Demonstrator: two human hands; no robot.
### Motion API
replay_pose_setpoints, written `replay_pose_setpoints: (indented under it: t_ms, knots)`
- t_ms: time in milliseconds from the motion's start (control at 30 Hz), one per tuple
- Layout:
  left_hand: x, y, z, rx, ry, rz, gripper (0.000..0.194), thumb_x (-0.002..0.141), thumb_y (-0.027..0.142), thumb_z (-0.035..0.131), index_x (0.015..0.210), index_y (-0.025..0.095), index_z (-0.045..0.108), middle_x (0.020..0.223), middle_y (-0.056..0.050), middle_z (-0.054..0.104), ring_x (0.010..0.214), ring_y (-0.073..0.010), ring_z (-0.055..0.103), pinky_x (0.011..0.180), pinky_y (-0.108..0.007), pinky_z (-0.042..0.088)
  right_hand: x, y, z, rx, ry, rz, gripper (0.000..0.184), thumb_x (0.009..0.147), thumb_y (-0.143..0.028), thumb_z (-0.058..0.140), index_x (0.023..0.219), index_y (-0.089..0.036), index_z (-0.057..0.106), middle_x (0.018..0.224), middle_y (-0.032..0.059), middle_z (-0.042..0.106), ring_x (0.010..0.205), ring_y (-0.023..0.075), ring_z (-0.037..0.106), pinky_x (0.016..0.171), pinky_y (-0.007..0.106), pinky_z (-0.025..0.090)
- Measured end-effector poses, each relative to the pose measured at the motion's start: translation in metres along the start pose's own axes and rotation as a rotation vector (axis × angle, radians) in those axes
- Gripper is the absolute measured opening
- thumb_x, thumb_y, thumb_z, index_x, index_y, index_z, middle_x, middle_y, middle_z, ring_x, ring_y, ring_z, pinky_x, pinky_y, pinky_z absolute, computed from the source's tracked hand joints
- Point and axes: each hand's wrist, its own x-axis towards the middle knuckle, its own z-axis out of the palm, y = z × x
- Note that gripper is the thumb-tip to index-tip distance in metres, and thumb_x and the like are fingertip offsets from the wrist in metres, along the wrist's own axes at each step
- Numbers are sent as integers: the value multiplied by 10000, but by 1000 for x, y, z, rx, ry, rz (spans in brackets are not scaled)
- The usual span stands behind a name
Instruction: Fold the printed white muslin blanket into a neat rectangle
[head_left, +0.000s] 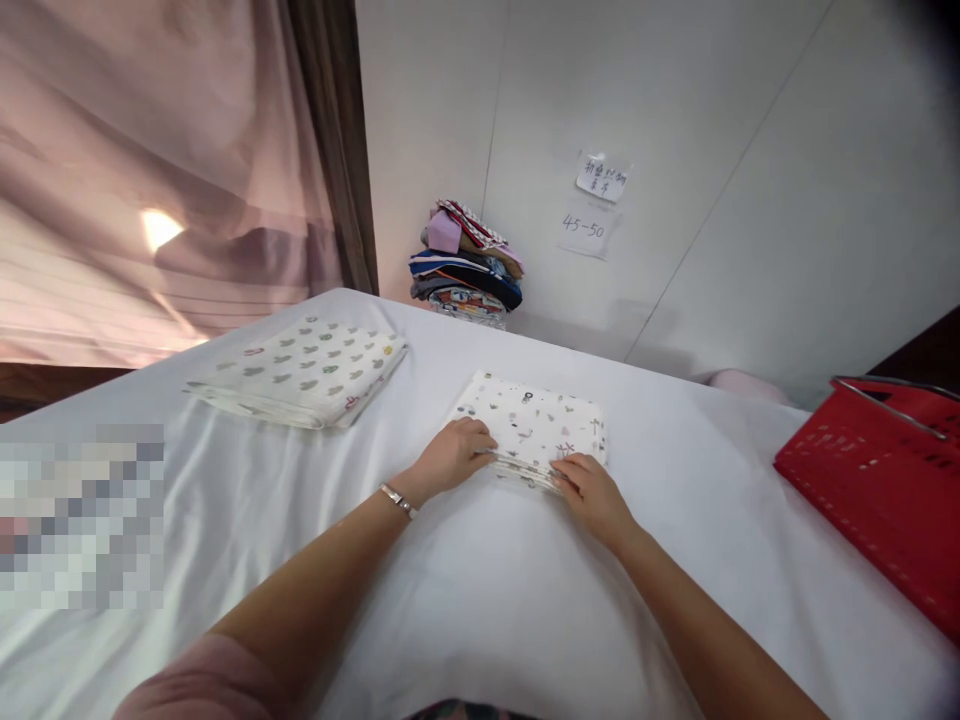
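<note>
Better to keep folded edges level and press softly, without dragging the white printed rectangular fabric cloth [529,415], lying flat on the white fabric-covered surface [690,450]. With curled, nearly closed left hand [454,452], pinching near left corner; with slightly parted right hand [598,500], pinching near right edge

Warm Glow on One Side, Dark Corner on the Other

Far to the left of the left hand [454,455], warm light came through a pink curtain [172,110], with one spot [160,228] blown out to white. The white sheet [292,500] around both hands was bright, its creases softly shaded. Beyond the right hand [597,500], faint shadows fell low on the grey wall [697,130], and blackness swallowed the top corner. A red basket [889,500] looked stretched at that edge. Coarse pixels (a square-edged mosaic [82,515]) hid a patch left of the left forearm [315,590].
</note>
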Motion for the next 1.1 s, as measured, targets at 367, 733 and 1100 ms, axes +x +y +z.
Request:
replay_pose_setpoints:
  t_ms: [367,733,1100]
  knots:
    - [2,6,1,93,-55,1,300,921,299,367,834,186,630,844,-57,597,809,-173,516,753,-320,387,9,1,9,-57,21,-9,306,932,-263,330,869,-213,624,876,53,599,849,191,537,756,349,454]
    - [2,7,-3,90,-92,43,207,896,288,433,884,191,616,865,-46,593,828,-176,519,783,-318,387,-1,-2,8,-51,15,-49,268,925,-280,366,932,-232,630,922,52,599,859,192,538,756,345,455]
    - [0,2,1,63,-95,45,219,798,190,566,998,236,644,946,-35,599,888,-187,529,802,-329,402,-24,-1,11,-87,57,-148,357,876,-163,389,1200,-189,538,1124,114,568,1025,232,513,883,420,448]
